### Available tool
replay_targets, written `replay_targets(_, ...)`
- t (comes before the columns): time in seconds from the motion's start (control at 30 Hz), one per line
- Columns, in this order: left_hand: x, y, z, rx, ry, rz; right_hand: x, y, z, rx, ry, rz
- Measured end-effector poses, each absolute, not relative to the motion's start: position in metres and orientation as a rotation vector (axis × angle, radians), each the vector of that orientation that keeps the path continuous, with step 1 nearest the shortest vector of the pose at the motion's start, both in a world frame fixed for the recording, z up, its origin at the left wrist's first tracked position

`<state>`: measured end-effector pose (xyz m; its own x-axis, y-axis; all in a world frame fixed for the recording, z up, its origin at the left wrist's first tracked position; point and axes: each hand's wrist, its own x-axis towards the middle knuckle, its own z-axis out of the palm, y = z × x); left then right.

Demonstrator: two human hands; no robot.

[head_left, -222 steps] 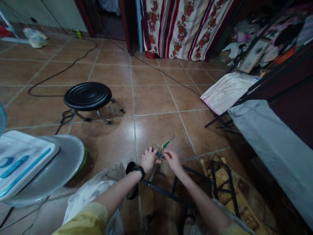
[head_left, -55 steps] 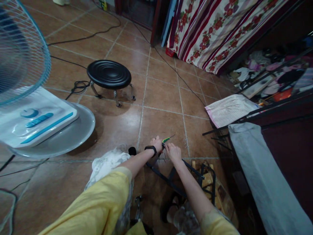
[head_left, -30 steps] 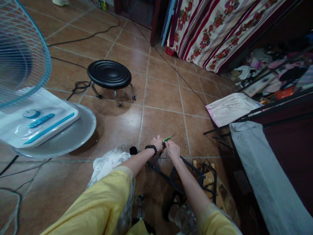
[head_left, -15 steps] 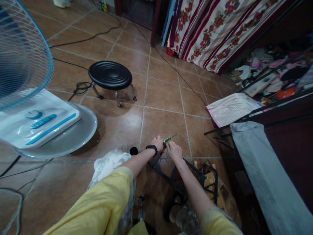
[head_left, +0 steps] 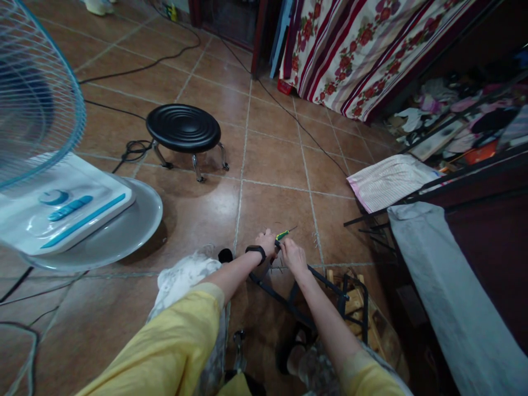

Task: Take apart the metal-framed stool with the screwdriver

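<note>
My left hand (head_left: pixel 266 242), with a black watch on the wrist, and my right hand (head_left: pixel 292 254) meet low over the tiled floor at the far end of a black metal frame (head_left: pixel 289 302). Both hands close on that end of the frame; what sits between the fingers is too small to make out. A green-handled screwdriver (head_left: pixel 282 235) lies on the floor just beyond my fingers, touching neither hand as far as I can tell. Small metal bits (head_left: pixel 317 237) lie scattered to the right of it.
A white and blue standing fan (head_left: pixel 61 203) fills the left. A black round stool (head_left: pixel 183 127) stands behind, with cables (head_left: pixel 132 148) on the floor. At right are a dark bed frame with grey cloth (head_left: pixel 437 264), a striped cloth (head_left: pixel 390 179) and a floral curtain (head_left: pixel 350 49).
My hands stay together at the frame's end with only slight shifts. Since the earliest frame the view has swung left, bringing the fan into sight.
</note>
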<state>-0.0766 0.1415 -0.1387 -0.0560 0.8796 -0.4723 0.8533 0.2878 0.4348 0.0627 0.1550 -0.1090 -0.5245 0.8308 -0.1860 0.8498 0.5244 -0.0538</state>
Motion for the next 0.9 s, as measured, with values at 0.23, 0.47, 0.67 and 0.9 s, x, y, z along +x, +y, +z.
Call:
replay_targets(0.23,-0.076,0.141,-0.142,1.555,1.897,0.072,0.058,0.150,-0.107,1.600,2.515,-0.215)
replay_targets(0.47,-0.076,0.142,-0.135,1.523,1.891,0.028,0.060,0.158,-0.106,1.401,2.623,-0.250)
replay_targets(0.67,-0.075,0.142,-0.134,1.570,1.885,0.031,0.052,0.152,-0.106,1.599,2.459,-0.203)
replay_targets(0.9,-0.075,0.142,-0.138,1.587,1.873,0.027,0.058,0.152,-0.108,1.416,2.632,-0.240)
